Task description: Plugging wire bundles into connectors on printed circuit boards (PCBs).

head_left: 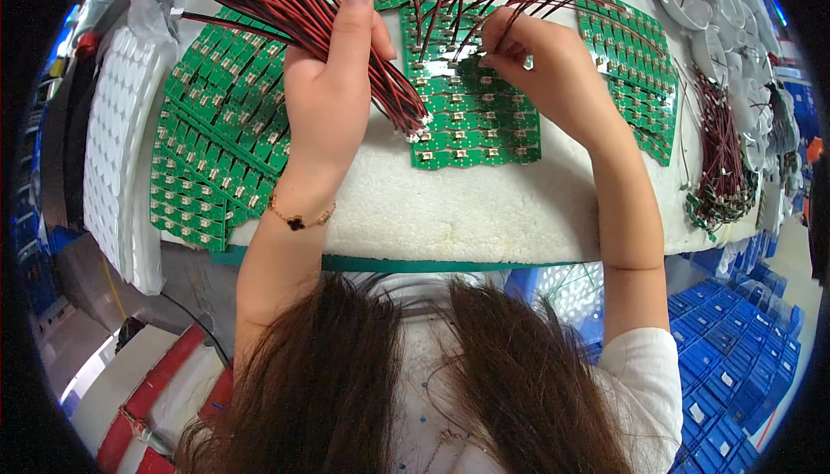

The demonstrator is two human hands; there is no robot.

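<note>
A big white foam board [484,206] is lying on the table, holding flat green circuit board panels [475,119]; the panels are lying side by side on it; the left hand [333,98] is squeezing shut around a thick bundle of red and black wires [294,7]; the right hand [540,63] is pinching fingers together on one thin wire end [493,37], touching the middle panel.

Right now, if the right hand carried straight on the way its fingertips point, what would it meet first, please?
Most likely the green circuit board panel directly under the right hand, whose fingertips pinch a wire just above it; depth is unclear.
</note>
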